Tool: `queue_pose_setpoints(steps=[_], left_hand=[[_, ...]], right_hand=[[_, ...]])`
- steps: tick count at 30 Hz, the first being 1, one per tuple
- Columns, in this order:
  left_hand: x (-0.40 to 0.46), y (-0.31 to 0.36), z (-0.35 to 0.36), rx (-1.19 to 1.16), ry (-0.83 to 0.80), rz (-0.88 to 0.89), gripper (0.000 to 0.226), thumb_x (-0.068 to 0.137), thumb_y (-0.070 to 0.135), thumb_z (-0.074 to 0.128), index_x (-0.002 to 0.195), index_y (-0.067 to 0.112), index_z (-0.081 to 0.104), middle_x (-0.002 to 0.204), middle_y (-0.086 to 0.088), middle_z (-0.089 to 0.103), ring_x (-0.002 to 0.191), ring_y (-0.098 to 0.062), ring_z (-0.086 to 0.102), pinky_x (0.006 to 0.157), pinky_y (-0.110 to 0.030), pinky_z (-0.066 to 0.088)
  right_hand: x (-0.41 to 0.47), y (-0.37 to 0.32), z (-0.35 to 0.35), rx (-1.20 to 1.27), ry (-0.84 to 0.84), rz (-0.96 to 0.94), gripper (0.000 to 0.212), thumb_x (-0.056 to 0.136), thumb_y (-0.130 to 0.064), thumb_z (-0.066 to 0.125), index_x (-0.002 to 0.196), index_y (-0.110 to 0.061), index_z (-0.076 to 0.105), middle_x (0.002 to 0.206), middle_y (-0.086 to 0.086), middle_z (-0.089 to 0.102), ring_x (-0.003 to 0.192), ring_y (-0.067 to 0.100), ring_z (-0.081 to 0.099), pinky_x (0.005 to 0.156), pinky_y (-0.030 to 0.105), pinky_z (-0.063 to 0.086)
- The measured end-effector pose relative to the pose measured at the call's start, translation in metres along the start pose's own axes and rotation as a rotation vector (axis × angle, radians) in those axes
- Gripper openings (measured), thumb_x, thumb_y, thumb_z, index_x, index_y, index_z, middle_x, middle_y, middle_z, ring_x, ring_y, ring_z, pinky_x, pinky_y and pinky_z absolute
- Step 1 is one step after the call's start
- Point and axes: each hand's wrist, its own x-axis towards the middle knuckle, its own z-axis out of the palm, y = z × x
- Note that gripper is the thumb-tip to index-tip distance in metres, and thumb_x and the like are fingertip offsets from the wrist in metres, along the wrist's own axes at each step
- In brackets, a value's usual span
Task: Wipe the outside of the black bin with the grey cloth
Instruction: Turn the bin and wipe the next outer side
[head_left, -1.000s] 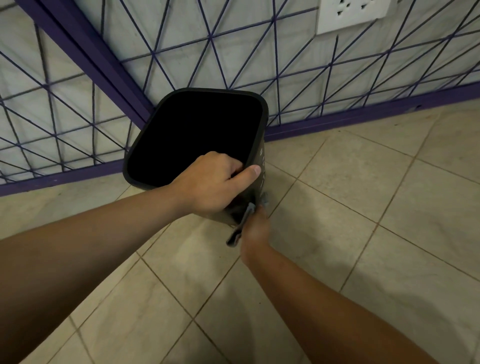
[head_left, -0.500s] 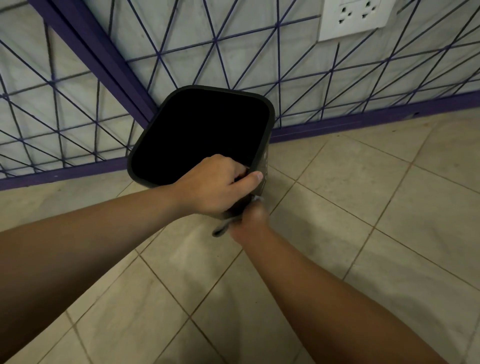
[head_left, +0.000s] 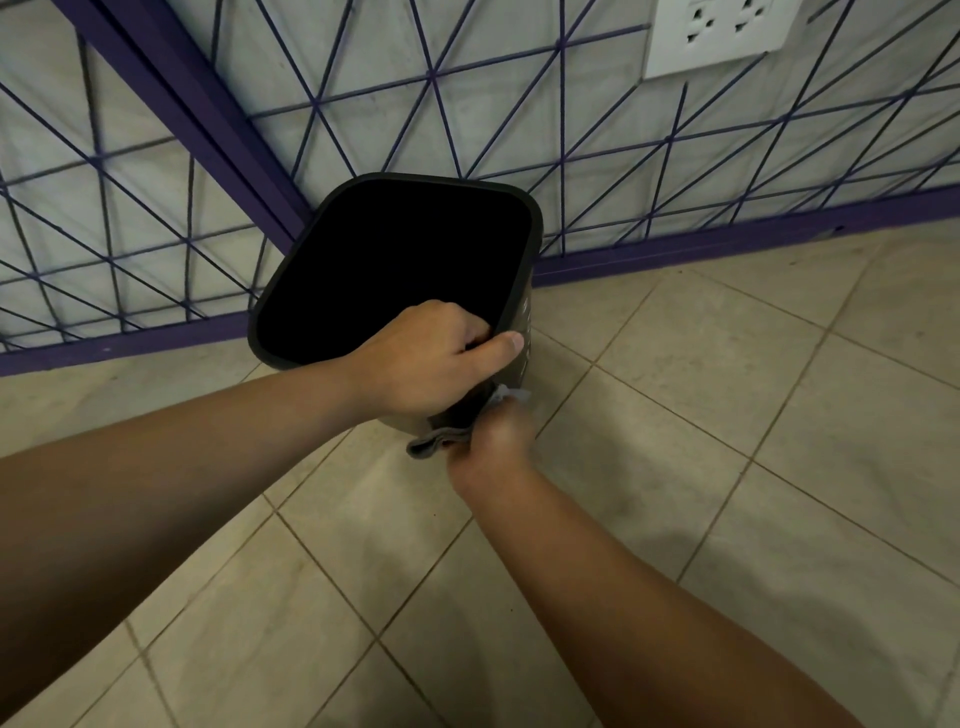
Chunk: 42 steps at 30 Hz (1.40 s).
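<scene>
Right hand (head_left: 493, 436), nearest the camera, is clamped on the bunched grey cloth (head_left: 435, 446) and presses it to the near outer wall of the black rounded-square plastic bin (head_left: 525, 332). Over the last 1 second this hand has travelled from lower on that wall, at the right corner, to just under the left hand, so a wiping stroke is judged to be under way. Left hand (head_left: 434, 358) grips the near rim, thumb outside, fingers inside, as before. The bin stands tilted toward the viewer on the beige tiled floor (head_left: 727, 467), in the corner below the purple-lined wall (head_left: 467, 104). Far and side walls appear still to do.
</scene>
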Motion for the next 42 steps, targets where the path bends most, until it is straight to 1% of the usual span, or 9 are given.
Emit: queue_pose_setpoints(steps=[4,8,11,14,20,24,28,35,42], left_hand=[[0.0,0.003,-0.004,0.013,-0.036,0.004,0.054,0.097,0.046,0.052,0.056,0.012,0.045,0.051,-0.002,0.04,0.048,-0.017,0.043,0.052,-0.036,0.036],[0.0,0.002,-0.017,0.13,-0.166,-0.024,0.054,0.091,0.051,0.055,0.058,0.008,0.054,0.053,0.0,0.048,0.048,-0.012,0.046,0.053,-0.03,0.039],[-0.004,0.002,-0.033,0.27,-0.341,-0.094,0.051,0.075,0.06,0.05,0.064,0.012,0.061,0.061,-0.002,0.061,0.06,-0.016,0.058,0.063,-0.038,0.049],[-0.01,0.005,-0.036,0.196,-0.328,-0.164,0.051,0.08,0.068,0.049,0.086,0.021,0.067,0.086,0.002,0.069,0.08,-0.015,0.065,0.077,-0.038,0.054],[-0.004,0.006,0.0,-0.141,-0.201,-0.262,0.055,0.097,0.059,0.041,0.14,0.025,0.046,0.132,0.004,0.06,0.121,-0.017,0.056,0.109,-0.041,0.041],[-0.006,0.002,0.007,-0.246,-0.134,-0.152,0.052,0.098,0.057,0.039,0.139,0.028,0.053,0.131,0.012,0.062,0.125,-0.005,0.054,0.113,-0.034,0.038],[-0.007,0.005,0.006,-0.324,-0.133,-0.149,0.041,0.104,0.041,0.041,0.138,0.023,0.055,0.13,0.011,0.063,0.123,0.001,0.054,0.111,-0.024,0.038],[-0.005,-0.001,0.008,-0.368,-0.122,-0.121,0.036,0.105,0.038,0.042,0.131,0.022,0.06,0.123,0.01,0.068,0.118,0.002,0.058,0.109,-0.026,0.042],[-0.005,-0.002,0.01,-0.404,-0.124,-0.142,0.033,0.104,0.039,0.044,0.121,0.021,0.066,0.116,0.006,0.071,0.112,-0.001,0.063,0.105,-0.027,0.046]], right_hand=[[-0.014,0.021,-0.01,-0.145,0.015,-0.155,0.047,0.115,-0.025,0.028,0.16,-0.016,0.039,0.16,0.008,0.049,0.147,0.026,0.047,0.125,0.045,0.038],[-0.026,0.028,-0.046,-0.316,0.016,-0.229,0.038,0.115,-0.027,0.029,0.146,-0.018,0.047,0.127,-0.001,0.065,0.121,0.021,0.062,0.103,0.023,0.054],[-0.015,0.013,-0.065,-0.317,0.101,-0.246,0.043,0.114,-0.028,0.031,0.152,-0.014,0.046,0.137,0.008,0.061,0.129,0.028,0.057,0.116,0.04,0.045],[-0.002,-0.009,-0.068,-0.288,0.13,-0.272,0.045,0.113,-0.026,0.033,0.154,-0.011,0.044,0.136,0.011,0.056,0.117,0.019,0.057,0.102,0.03,0.037],[0.019,-0.025,-0.056,-0.266,-0.053,-0.183,0.056,0.111,-0.043,0.036,0.159,-0.014,0.04,0.16,0.01,0.047,0.149,0.028,0.043,0.115,0.034,0.036],[0.031,-0.011,-0.029,-0.24,-0.249,-0.209,0.062,0.108,-0.055,0.037,0.161,-0.022,0.04,0.163,0.003,0.045,0.151,0.023,0.042,0.127,0.038,0.032],[0.134,0.047,-0.04,-0.275,-0.24,-0.36,0.104,0.072,-0.097,0.052,0.16,-0.048,0.03,0.174,-0.009,0.022,0.163,0.017,0.017,0.132,0.055,0.016],[0.054,0.029,-0.023,-0.363,-0.218,-0.424,0.097,0.081,-0.083,0.043,0.164,-0.035,0.028,0.172,-0.005,0.031,0.159,0.015,0.028,0.131,0.049,0.024],[0.102,0.046,-0.03,-0.296,-0.207,-0.4,0.11,0.067,-0.103,0.046,0.16,-0.046,0.032,0.172,-0.011,0.029,0.16,0.012,0.023,0.131,0.051,0.022]])
